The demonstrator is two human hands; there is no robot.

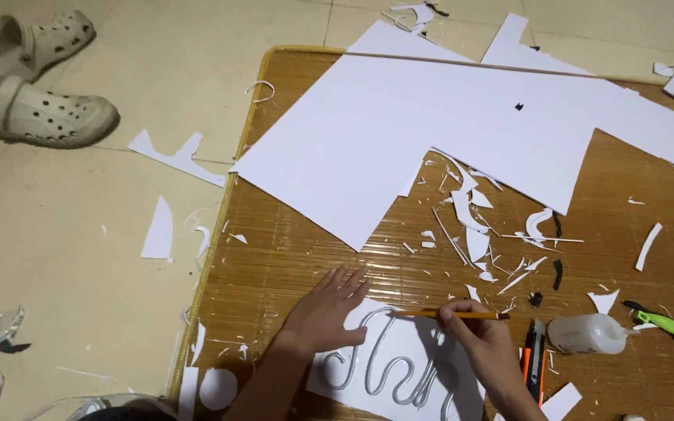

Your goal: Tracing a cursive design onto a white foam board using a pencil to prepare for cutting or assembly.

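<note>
My left hand (325, 310) lies flat with spread fingers on the upper left corner of a small white sheet (390, 383) that carries curved, traced letter shapes. My right hand (484, 343) grips a thin yellow pencil (462, 315), held almost level over the sheet's top edge, its tip pointing left near a letter outline. Both hands rest on a brown bamboo mat (290, 257).
A large cut white board (399, 132) covers the mat's far half, with several paper scraps (473, 226) below it. Right of my hand lie an orange-black utility knife (533, 351), a clear glue bottle (587, 334) and a green cutter (665, 323). Two beige clogs (37, 86) sit on the tiled floor.
</note>
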